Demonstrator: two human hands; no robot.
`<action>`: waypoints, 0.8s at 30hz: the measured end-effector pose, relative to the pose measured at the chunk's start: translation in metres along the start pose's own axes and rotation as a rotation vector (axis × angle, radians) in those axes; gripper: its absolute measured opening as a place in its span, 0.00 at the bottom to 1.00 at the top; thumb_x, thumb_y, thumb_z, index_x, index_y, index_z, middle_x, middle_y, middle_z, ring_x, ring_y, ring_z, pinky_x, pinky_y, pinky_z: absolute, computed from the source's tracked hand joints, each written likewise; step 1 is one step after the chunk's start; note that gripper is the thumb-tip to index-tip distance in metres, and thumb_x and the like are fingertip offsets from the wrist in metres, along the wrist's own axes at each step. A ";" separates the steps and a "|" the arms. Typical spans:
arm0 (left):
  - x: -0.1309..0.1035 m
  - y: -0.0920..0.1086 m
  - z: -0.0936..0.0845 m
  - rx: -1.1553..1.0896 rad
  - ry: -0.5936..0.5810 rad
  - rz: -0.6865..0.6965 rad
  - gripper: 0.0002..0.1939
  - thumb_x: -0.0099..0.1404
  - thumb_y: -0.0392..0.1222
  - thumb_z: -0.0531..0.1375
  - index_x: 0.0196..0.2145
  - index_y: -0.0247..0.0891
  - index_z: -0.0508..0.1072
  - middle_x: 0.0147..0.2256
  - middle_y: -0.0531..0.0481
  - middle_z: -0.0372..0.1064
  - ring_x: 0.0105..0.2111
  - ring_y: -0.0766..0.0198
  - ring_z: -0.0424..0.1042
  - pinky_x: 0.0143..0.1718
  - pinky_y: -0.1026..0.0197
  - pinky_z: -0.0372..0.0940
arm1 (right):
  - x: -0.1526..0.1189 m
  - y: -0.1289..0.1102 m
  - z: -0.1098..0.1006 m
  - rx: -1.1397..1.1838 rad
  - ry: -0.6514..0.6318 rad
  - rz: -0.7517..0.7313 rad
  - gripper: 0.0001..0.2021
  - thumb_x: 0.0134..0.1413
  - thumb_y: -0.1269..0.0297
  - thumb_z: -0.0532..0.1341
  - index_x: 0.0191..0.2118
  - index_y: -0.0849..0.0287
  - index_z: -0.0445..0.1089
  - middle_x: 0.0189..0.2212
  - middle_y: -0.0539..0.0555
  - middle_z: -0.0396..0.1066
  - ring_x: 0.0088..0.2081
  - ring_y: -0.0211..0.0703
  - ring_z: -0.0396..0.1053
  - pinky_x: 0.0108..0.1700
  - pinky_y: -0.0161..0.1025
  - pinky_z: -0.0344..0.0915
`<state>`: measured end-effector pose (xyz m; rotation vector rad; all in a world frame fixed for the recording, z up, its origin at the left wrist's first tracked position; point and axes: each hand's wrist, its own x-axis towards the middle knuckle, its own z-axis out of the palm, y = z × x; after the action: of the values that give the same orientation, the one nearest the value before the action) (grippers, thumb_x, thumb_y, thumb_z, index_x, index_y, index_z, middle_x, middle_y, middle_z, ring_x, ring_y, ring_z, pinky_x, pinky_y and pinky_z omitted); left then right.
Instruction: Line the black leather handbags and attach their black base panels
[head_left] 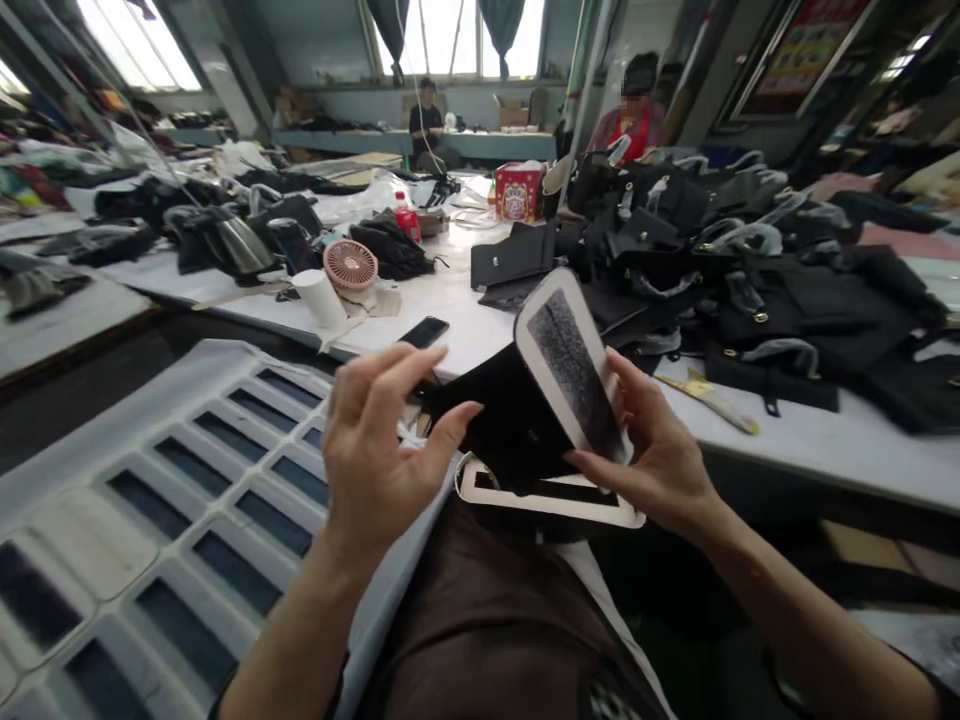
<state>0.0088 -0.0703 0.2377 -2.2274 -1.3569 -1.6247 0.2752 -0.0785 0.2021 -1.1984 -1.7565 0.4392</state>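
Note:
My right hand (660, 440) pinches a black flap (510, 400) by its right end, where a rounded panel with a pale border and dark textured middle (571, 360) faces me at a tilt. My left hand (382, 440) is at the flap's left corner, thumb and fingers spread apart around it; I cannot tell whether they touch it. Below the flap, over my lap, a second pale-bordered rounded part (622, 510) shows, partly covered. It appears joined to a black bag body, but the join is hidden.
On my left is a pale tray (217, 430) with rows of dark-centred panels. The white table ahead holds a phone (426, 332), a pink fan (351, 265), a white roll (319, 298), a brush (712, 400) and piled black bags (795, 290). Two people (426, 120) are farther back.

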 end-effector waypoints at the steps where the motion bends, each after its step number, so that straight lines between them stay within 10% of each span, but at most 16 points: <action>1: 0.003 -0.003 0.001 0.056 -0.013 -0.004 0.33 0.56 0.44 0.70 0.58 0.42 0.67 0.58 0.43 0.63 0.57 0.50 0.64 0.58 0.50 0.61 | -0.004 0.005 -0.006 -0.021 0.005 0.006 0.46 0.46 0.59 0.71 0.68 0.50 0.49 0.57 0.57 0.61 0.49 0.53 0.66 0.50 0.48 0.68; 7: -0.008 -0.023 0.028 -0.140 -0.493 -0.270 0.24 0.60 0.44 0.66 0.53 0.44 0.68 0.40 0.53 0.76 0.38 0.60 0.76 0.42 0.60 0.69 | -0.025 0.031 -0.011 -0.125 0.009 0.024 0.42 0.49 0.58 0.68 0.68 0.53 0.50 0.55 0.58 0.62 0.49 0.54 0.65 0.49 0.48 0.67; 17: -0.021 -0.016 0.036 -0.270 -0.479 -0.394 0.10 0.62 0.44 0.63 0.39 0.40 0.70 0.35 0.54 0.74 0.36 0.63 0.74 0.39 0.63 0.66 | -0.034 0.042 -0.008 -0.090 -0.008 0.058 0.42 0.49 0.59 0.68 0.68 0.53 0.49 0.46 0.55 0.64 0.38 0.46 0.64 0.43 0.43 0.68; 24: -0.040 -0.030 0.049 -0.163 -0.596 -0.418 0.08 0.60 0.41 0.63 0.38 0.41 0.71 0.34 0.53 0.74 0.36 0.60 0.72 0.39 0.61 0.63 | -0.037 0.050 -0.003 -0.181 -0.096 -0.005 0.41 0.52 0.59 0.66 0.68 0.53 0.48 0.53 0.58 0.62 0.50 0.53 0.65 0.55 0.49 0.65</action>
<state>0.0229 -0.0504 0.1720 -2.8203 -2.0045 -1.2302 0.3076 -0.0880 0.1502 -1.3180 -1.9142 0.3453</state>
